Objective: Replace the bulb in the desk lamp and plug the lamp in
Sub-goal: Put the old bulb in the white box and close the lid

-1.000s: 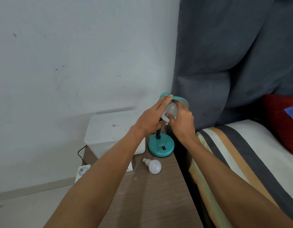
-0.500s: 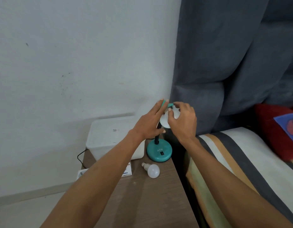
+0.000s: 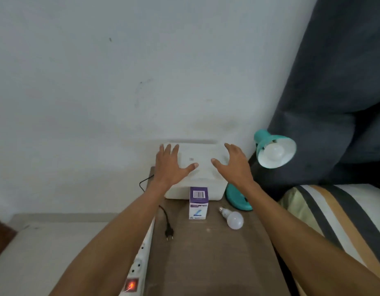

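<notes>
The teal desk lamp (image 3: 274,149) stands at the back right of the wooden bedside table (image 3: 208,257), its shade tilted toward me with a white bulb (image 3: 275,152) seated inside. A second white bulb (image 3: 232,217) lies loose on the table near the lamp's base (image 3: 237,199). The lamp's black plug (image 3: 169,232) rests unplugged on the table beside a white power strip (image 3: 140,259) whose red switch glows. My left hand (image 3: 171,166) and my right hand (image 3: 233,165) hover open over a white plastic box, holding nothing.
The white lidded box (image 3: 197,159) sits against the wall at the table's back. A small purple-and-white bulb carton (image 3: 198,202) stands in front of it. A dark grey headboard (image 3: 334,92) and a striped mattress (image 3: 334,214) border the right side.
Both hands have left the lamp shade and bulb and moved left over the white box, fingers spread. The camera view has shifted left and down, revealing the plug and power strip.
</notes>
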